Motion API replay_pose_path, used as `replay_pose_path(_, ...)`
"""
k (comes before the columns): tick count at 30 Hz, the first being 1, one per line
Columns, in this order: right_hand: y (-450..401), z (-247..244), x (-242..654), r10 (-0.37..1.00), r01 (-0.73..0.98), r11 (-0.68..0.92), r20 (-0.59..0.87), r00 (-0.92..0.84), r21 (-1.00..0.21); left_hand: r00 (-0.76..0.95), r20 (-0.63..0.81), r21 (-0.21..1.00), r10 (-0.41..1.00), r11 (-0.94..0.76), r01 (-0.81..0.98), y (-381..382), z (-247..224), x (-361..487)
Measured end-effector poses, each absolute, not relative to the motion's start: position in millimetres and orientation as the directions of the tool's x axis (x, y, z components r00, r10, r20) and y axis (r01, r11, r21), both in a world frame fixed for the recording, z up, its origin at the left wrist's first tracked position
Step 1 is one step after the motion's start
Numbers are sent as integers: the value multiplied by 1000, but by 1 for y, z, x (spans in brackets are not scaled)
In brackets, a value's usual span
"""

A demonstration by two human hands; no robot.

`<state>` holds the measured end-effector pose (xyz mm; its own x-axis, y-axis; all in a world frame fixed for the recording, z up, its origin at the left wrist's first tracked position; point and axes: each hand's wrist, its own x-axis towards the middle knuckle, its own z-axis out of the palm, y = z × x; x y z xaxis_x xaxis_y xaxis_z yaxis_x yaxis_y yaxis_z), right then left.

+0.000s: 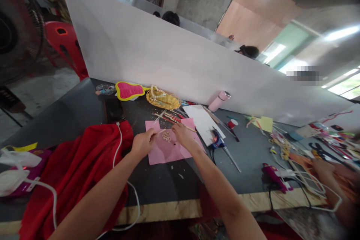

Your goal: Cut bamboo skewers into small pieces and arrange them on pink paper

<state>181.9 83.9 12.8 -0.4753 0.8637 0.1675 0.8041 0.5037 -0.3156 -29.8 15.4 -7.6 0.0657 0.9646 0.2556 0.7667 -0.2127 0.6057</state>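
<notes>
Both hands work over a pink sheet (168, 149): left hand (143, 143) fingers pinch a thin stick (161, 131), right hand (182, 135) fingers pinch another stick (189, 128), beside a far woven basket (163, 99) holding pale beads.

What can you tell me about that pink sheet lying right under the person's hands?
The pink sheet looks like thin paper or foam, roughly rectangular, lying flat on the dark table. A small pale beaded piece sits on it, with crumbs scattered around. The left hand and right hand are over its upper part. Its left edge lies near the red cloth.
</notes>
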Motion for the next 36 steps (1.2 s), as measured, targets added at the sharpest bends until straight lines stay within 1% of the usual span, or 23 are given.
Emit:
replay_pose_path(2, 69, 19, 188, 875, 792, 483, 200, -440, -373, 82, 256, 553, 963, -216, 805, 15, -6, -29)
replay_pose_path(4, 51, 21, 196, 887, 773, 462, 223, -405, -435, 117, 283, 514, 952, -254, 819, 13, -3, -27)
replay_pose_path(7, 25, 17, 204, 907, 733, 421, 242, -345, -535, 153, 326, 486, 933, -305, 819, 8, 0, -19)
replay_pose_path(9, 16, 11, 207, 927, 643, 374, 251, -278, -668, 176, 320, 470, 931, -317, 824, 4, 1, -13)
replay_pose_path(12, 14, 3, 207, 949, 445, 299, 214, -232, -844, 252, 288, 428, 924, -360, 829, -4, 2, -4)
replay_pose_path(16, 14, 2, 204, 957, 246, 180, 112, -267, -952, 323, 268, 399, 908, -410, 820, -9, 4, 2)
replay_pose_path(19, 9, 9, 200, 956, 162, 148, 99, -277, -976, 342, 240, 394, 909, -413, 821, -9, 6, 3)
replay_pose_path(23, 4, 17, 198, 949, 133, 211, 170, -265, -968, 364, 244, 400, 899, -435, 807, -9, 7, 5)
replay_pose_path(30, 3, 11, 198, 924, 161, 330, 284, -255, -930, 393, 262, 436, 882, -471, 767, -11, 8, 7)
replay_pose_path(33, 2, 9, 197, 916, 156, 356, 311, -254, -921, 391, 274, 433, 879, -475, 766, -11, 9, 8)
replay_pose_path(36, 1, 8, 196, 907, 191, 379, 323, -268, -905, 392, 295, 445, 871, -488, 751, -11, 10, 8)
